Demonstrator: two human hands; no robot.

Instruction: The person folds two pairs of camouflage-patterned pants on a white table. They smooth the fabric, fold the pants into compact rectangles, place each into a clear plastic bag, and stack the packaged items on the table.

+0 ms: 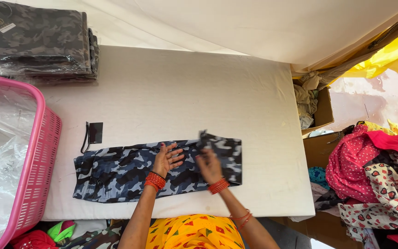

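Blue-grey camouflage trousers (130, 173) lie flat and lengthwise on the white padded table (185, 92), near its front edge. Fabric is patterned in dark navy, slate and pale grey patches. The garment's right end is turned up and over, forming a doubled flap.

Left hand (166, 159): palm down, fingers spread, pressing flat on the middle of the trousers. Red bangles at the wrist.

Right hand (209, 166): fingers closed on the folded-over edge of the cloth, pinching it and lifting it slightly off the layer below. Red bangles at this wrist too.

A small black tag (95, 133) with a cord lies on the table just beyond the trousers, not touching them.

Surface: white, lightly textured, padded. At the far left corner, a stack of folded camouflage clothes (38, 39) in clear bags. A pink plastic basket (42, 152) lined with clear plastic stands against the left edge.

Room: pale cloth hangs behind the table. To the right, cardboard boxes (321, 138) with rags, and a heap of mixed printed clothes (378, 175), red and pink mostly. Yellow sheeting (392, 57) at upper right.
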